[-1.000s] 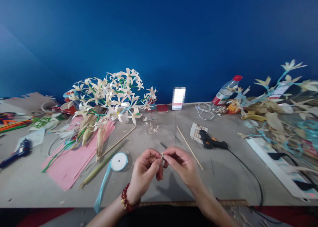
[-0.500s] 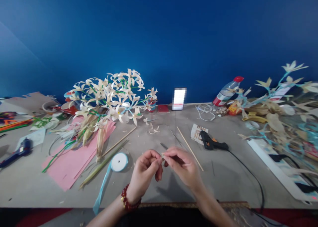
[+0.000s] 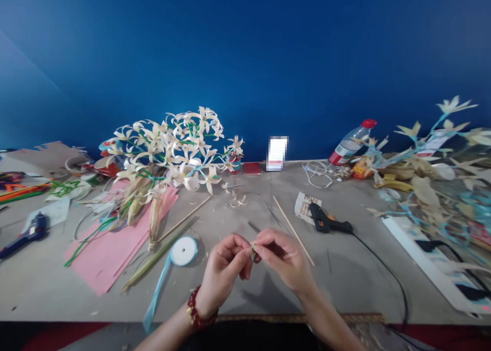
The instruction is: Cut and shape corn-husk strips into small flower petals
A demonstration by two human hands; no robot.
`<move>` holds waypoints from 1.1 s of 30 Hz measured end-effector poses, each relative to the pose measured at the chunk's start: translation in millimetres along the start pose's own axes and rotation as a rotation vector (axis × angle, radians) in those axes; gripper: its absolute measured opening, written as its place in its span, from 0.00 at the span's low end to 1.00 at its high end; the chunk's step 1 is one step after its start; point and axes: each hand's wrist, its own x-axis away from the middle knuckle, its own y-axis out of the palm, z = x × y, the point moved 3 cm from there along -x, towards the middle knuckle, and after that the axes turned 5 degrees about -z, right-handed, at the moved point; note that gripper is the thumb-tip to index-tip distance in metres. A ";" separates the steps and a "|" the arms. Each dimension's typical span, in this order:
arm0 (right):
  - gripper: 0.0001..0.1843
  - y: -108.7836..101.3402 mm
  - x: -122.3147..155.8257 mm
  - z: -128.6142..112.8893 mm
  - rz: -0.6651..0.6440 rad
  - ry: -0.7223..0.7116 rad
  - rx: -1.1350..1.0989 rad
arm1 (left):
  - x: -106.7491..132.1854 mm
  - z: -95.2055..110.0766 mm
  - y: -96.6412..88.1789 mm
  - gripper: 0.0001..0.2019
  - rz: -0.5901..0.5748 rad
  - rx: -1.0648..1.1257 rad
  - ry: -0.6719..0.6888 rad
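My left hand (image 3: 229, 261) and my right hand (image 3: 282, 256) meet above the middle of the table's near side, fingertips pinched together. Between them is a small pale piece (image 3: 253, 245), mostly covered by the fingers; its kind I cannot make out. A bracelet of dark red beads (image 3: 199, 307) circles my left wrist. Left of my hands lies a roll of light blue ribbon (image 3: 184, 250), its loose end trailing toward the table edge. Just beyond my fingertips rests a dark thin tool (image 3: 253, 226), partly hidden. A thin wooden stick (image 3: 293, 229) lies to the right.
A black glue gun (image 3: 330, 220) with a cord lies at right, near a white power strip (image 3: 429, 264). Cream flowers (image 3: 187, 151) stand at back left above pink sheets (image 3: 103, 259). A blue glue gun (image 3: 32, 233) lies far left; a plastic bottle (image 3: 347, 146) leans at the back.
Both hands have stayed nearly in place, still pinching the small pale piece, with only a slight shift of the fingers. The things on the table have not moved.
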 end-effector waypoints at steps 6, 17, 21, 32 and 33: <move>0.02 0.5 2.9 7.4 -0.020 0.098 -0.151 | -2.5 -1.6 0.1 0.11 -0.027 0.115 -0.009; 0.07 5.4 5.0 15.1 -0.005 0.232 -0.347 | -0.2 -0.4 6.1 0.10 -0.094 0.234 -0.034; 0.09 5.5 6.5 19.1 0.029 0.259 -0.383 | -0.6 -2.3 4.7 0.10 -0.091 0.236 -0.031; 0.09 5.5 6.2 23.2 -0.009 0.387 -0.553 | -1.4 -1.1 6.3 0.12 -0.072 0.184 -0.083; 0.10 4.5 5.5 23.2 -0.019 0.406 -0.563 | -2.0 -0.9 6.0 0.12 -0.071 0.187 -0.089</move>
